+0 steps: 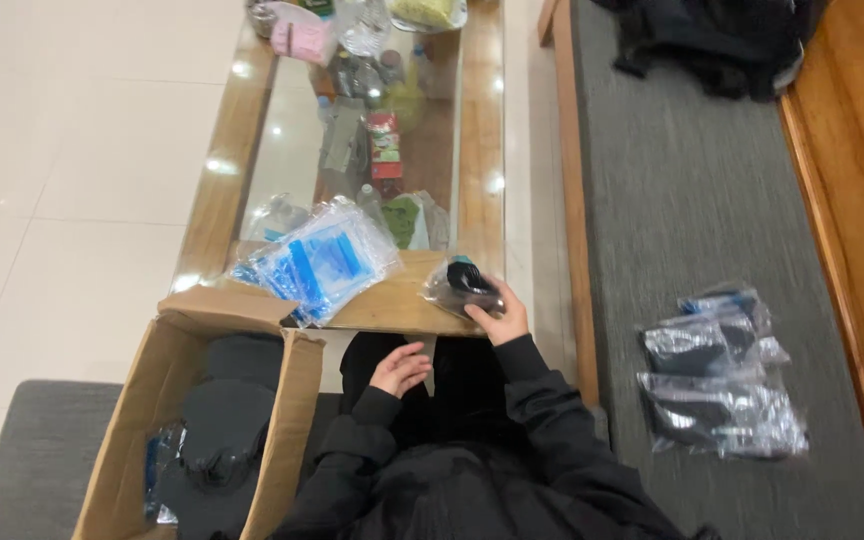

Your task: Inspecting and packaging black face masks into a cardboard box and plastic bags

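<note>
My right hand [501, 318] rests at the near corner of the wooden glass-topped table [482, 150], gripping a clear plastic bag with a black item inside [461, 287]. Over my lap, my left hand [399, 369] hovers with loosely curled fingers and holds nothing. A stack of clear bags with blue strips [320, 262] lies on the table's near edge, left of the held bag. Both sleeves are black.
An open cardboard box [142, 420] holding black items stands at my left. Several bagged black items [722, 375] lie on the grey bench cushion at my right. Bottles, a pink box and clutter cover the far table. Black clothing [712, 40] lies on the bench's far end.
</note>
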